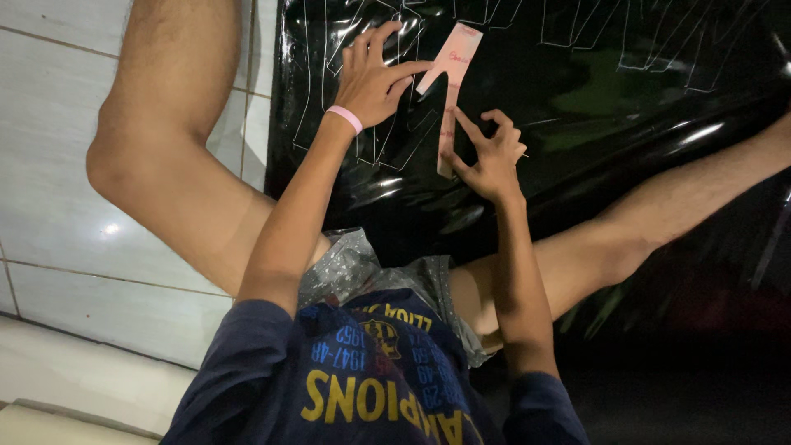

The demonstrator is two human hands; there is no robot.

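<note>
Closest to me, navy shirt sleeves [239, 363] run out into both arms. My left hand [375, 78], pink wristband [344, 118] at the wrist, presses spread fingers [409, 69] on a pale cardboard Y-shaped template [449, 78]. My right hand [486, 156] pins its lower stem, fingers bent. It lies flat on glossy black sheeting [626, 91] marked with white outlines, over white floor tiles [49, 165].

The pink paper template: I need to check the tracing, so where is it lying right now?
In the head view the pink paper template lies upper centre on the glossy black sheet, pinned between the left hand and the right hand.
</note>
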